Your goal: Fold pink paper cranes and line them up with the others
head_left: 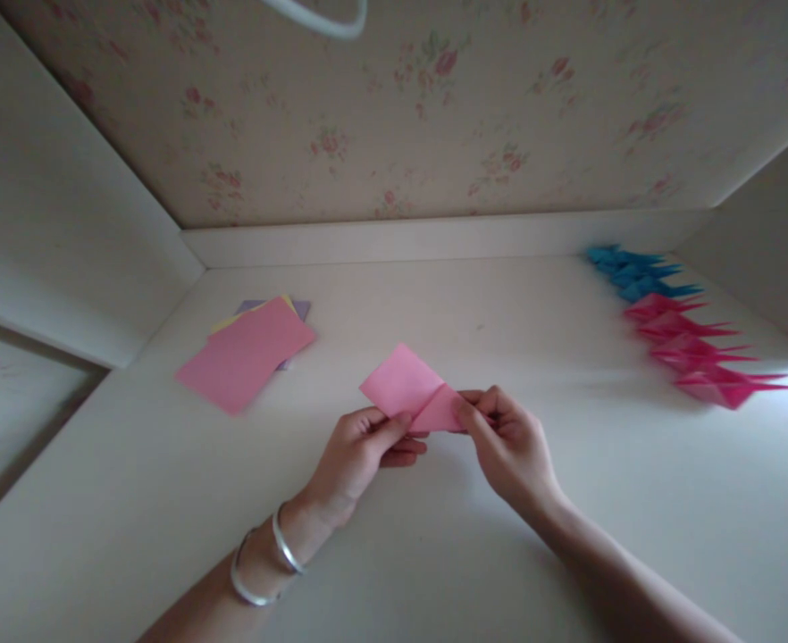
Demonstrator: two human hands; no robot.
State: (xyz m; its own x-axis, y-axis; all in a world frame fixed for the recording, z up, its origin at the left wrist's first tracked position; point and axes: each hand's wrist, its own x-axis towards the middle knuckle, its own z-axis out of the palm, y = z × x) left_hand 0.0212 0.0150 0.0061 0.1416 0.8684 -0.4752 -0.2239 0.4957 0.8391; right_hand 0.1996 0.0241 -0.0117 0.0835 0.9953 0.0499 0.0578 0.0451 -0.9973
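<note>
A pink sheet of origami paper (404,382), partly folded, is held up in front of me over the white table. Its upper left part is a flat square-cornered piece, and a folded flap lies at its lower right. My left hand (367,446) pinches the lower edge, thumb on top and fingers beneath. With thumb and fingers closed, my right hand (505,438) grips the right corner of the flap. Two silver bangles (260,563) circle my left wrist.
On the left of the white table (381,554) lies a loose stack of pink paper (250,353), with yellow and purple sheets under it. Several folded blue paper cranes (641,275) and pink paper cranes (695,348) line the right side. Floral wallpaper covers the wall behind.
</note>
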